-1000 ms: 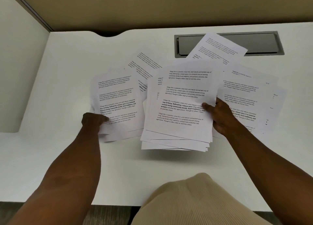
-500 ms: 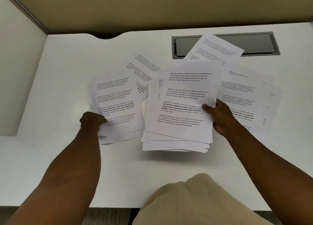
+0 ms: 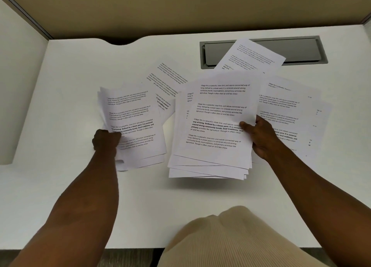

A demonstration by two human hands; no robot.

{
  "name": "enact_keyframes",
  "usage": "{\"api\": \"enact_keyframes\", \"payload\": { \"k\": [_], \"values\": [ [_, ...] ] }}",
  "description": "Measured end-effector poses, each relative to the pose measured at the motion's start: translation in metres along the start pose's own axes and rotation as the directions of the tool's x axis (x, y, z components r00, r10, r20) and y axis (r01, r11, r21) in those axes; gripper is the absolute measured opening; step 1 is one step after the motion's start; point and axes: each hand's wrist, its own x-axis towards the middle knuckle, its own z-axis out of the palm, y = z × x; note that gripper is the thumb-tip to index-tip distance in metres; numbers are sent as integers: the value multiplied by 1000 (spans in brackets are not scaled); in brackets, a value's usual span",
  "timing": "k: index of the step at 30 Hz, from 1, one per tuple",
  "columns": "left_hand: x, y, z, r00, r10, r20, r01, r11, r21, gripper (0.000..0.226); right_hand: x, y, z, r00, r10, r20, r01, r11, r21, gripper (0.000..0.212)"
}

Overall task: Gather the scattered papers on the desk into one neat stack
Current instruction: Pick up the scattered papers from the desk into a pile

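Nearest the desk (image 3: 60,196) edge: right hand (image 3: 261,138), fingers curled round the right side of a fanned sheaf (image 3: 212,130), thumb on top, sheaf raised off the white surface. Just left — left hand (image 3: 105,140) pinching a smaller bundle (image 3: 134,126), its left edge buckled upward. Farther back, loose printed sheets (image 3: 285,110) spread flat, one page (image 3: 249,55) overlapping the grey cable tray (image 3: 301,49).
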Motion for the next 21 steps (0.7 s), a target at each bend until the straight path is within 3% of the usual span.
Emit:
{"api": "enact_keyframes", "payload": {
  "k": [8,11,13,18,21],
  "values": [
    [-16,29,-13,981,181,-64,-188,973,-135,47,5,6,1,1000,11,-5,-11,1000,-12,40],
    [-16,45,-26,963,269,-29,-270,962,-36,54,5,5,3,1000,13,8,-13,1000,-10,36],
    [-24,59,-39,943,334,7,-334,943,11,47,5,5,3,1000,17,22,-17,1000,-9,34],
    [-79,106,-75,777,630,6,-612,753,244,30,7,6,1,999,21,34,-21,1000,-8,34],
    [-121,134,-95,677,735,24,-715,650,256,29,6,7,0,999,24,32,-24,1000,5,33]
  ]
}}
